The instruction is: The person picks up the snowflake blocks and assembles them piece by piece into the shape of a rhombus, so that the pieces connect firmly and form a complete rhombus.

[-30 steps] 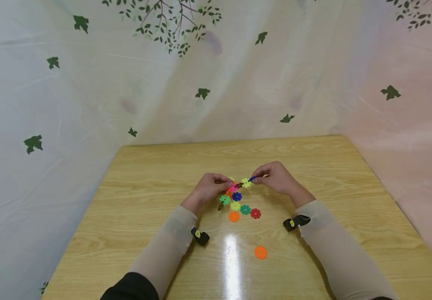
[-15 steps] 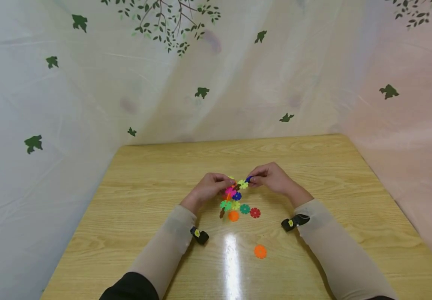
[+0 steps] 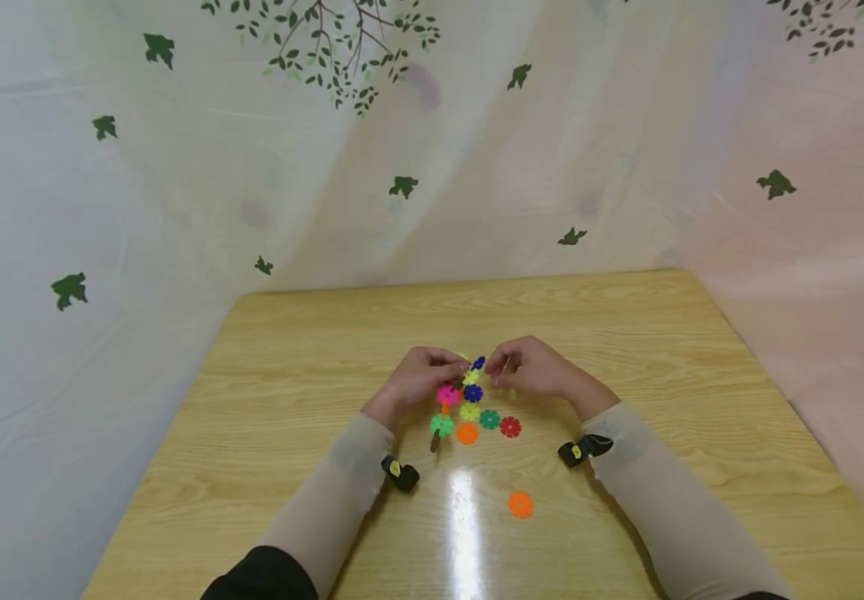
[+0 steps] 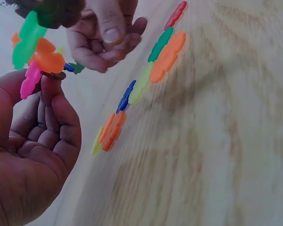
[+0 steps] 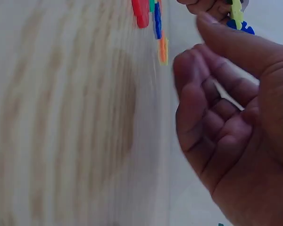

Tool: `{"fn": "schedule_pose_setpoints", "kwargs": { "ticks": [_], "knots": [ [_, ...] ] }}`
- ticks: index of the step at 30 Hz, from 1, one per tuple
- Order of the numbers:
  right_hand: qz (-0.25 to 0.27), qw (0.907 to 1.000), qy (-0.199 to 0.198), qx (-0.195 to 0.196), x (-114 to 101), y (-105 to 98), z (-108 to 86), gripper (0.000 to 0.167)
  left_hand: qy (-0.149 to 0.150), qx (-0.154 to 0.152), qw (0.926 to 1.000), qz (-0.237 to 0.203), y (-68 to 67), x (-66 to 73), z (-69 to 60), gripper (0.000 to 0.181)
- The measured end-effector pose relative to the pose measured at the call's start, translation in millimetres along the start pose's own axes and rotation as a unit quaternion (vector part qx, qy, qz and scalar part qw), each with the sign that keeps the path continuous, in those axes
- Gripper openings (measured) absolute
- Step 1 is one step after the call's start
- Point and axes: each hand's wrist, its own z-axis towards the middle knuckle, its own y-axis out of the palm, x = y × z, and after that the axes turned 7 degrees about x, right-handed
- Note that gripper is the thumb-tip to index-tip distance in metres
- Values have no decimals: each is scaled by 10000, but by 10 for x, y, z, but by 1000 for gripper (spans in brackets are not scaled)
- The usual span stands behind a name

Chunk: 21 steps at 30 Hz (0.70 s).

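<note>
— Over the middle of the light wood-grained table (image 3: 312, 350), what's being held?
— A chain of joined, notched plastic discs (image 3: 448, 395). Pink, orange, green and brown run down toward the person; yellow and dark blue point away to the right.
— Which hand has it?
— The left hand (image 3: 422, 375). Thumb and forefinger pinch it, the other fingers curling in, and from above that hand covers part of the chain.
— And the right hand (image 3: 532, 367)?
— Just beside the chain's dark blue end, fingers loosely bent, thumb apart from the fingertips, nothing in its hold.
— What's lying near?
— On the wood, a flat dark blue plastic disc (image 3: 472, 393), then a pale yellow disc (image 3: 470, 412), a teal disc (image 3: 489, 419) and a red disc (image 3: 510, 427). An orange disc (image 3: 466, 433) lies just nearer the person.
— Anything farther out?
— A second orange disc (image 3: 521, 504), well apart, closer to the person. The left wrist view also shows orange and yellow discs (image 4: 114, 128) past the dark blue one. Behind the table hangs a pale, leaf-printed sheet (image 3: 476, 167).
</note>
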Motion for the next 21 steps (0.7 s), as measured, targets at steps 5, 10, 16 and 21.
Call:
{"fn": "schedule_pose_setpoints", "kwargs": {
  "ticks": [5,10,16,21],
  "knots": [
    [-568,9939,-205,-925,-9,52,-40,15,32,56,10000,-17,-25,-14,13,24],
    [-641,9880,-181,-1396,-52,120,-80,19,-21,234,9991,-352,1,-27,17,22],
    [-958,9867,-228,-1292,-65,123,-83,14,-159,314,9964,-774,14,-25,25,19],
    [-974,9889,-189,-1109,-60,111,-80,20,-269,281,9950,-923,9,-18,33,19]
  ]
}}
